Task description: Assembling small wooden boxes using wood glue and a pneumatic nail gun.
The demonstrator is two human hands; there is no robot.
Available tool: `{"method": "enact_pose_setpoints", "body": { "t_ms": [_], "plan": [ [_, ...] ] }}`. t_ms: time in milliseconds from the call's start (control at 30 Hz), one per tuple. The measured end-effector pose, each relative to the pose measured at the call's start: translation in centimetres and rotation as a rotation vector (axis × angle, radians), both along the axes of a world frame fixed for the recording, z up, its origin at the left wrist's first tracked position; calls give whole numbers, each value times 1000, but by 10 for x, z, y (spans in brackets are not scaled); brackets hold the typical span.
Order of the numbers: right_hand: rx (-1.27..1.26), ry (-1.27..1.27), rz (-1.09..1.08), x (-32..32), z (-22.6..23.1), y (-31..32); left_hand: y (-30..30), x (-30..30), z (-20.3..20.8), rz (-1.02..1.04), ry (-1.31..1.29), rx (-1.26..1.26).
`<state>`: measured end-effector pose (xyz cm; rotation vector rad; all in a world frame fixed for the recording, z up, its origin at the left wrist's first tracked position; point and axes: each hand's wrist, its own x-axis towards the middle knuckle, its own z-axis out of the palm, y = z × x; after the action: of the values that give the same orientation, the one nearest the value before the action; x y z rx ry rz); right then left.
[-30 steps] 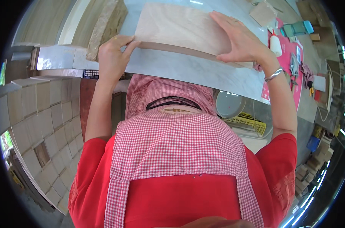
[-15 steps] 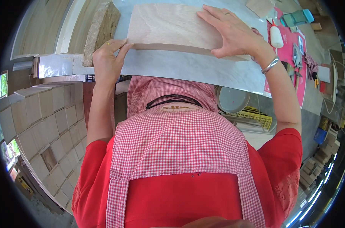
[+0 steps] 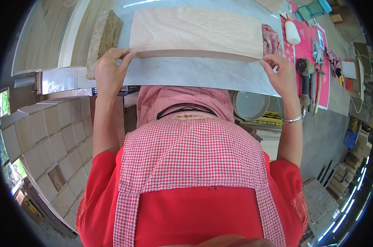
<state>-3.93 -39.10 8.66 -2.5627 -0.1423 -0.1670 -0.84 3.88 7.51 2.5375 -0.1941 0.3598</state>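
Note:
A pale wooden board (image 3: pixel 196 31), thick-edged and rectangular, lies on the bluish-grey tabletop (image 3: pixel 186 70) in front of me. My left hand (image 3: pixel 111 70) pinches its near left corner between thumb and fingers. At the near right corner, my right hand (image 3: pixel 282 72) has its thumb and fingertips closed on the edge. A rough chipboard block (image 3: pixel 105 39) stands just left of the board, beside my left hand. Against the board's right end lies a crumpled pinkish cloth (image 3: pixel 271 40).
Long wooden planks (image 3: pixel 42 39) lie at the far left, above a stack of wooden blocks (image 3: pixel 42 131). On the right, a pink mat (image 3: pixel 305 44) carries a white bottle (image 3: pixel 292 33), a dark-headed power tool (image 3: pixel 305 78) and a hammer (image 3: pixel 319 86). A round basin (image 3: pixel 252 105) sits below the table.
My right hand has moved from the board's top face to its near right corner, uncovering the cloth and power tool. My left hand remains at the left corner; the board appears slightly further left.

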Motion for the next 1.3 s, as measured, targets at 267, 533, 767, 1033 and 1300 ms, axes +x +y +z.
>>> {"method": "enact_pose_setpoints", "body": {
  "t_ms": [267, 533, 767, 1033, 1300],
  "plan": [
    [68, 52, 2, 7, 1, 2, 2, 0, -1, -4, 34, -50],
    [140, 196, 7, 12, 2, -3, 7, 1, -7, -9, 51, -96],
    [-225, -220, 98, 6, -6, 11, 6, 1, -8, 0, 22, -56],
    [-38, -9, 43, 2, -5, -1, 2, 1, 7, 3, 101, 20],
    [-616, -136, -586, -62, -62, -178, -72, 25, 51, -496, -325, 291]
  ]
}}
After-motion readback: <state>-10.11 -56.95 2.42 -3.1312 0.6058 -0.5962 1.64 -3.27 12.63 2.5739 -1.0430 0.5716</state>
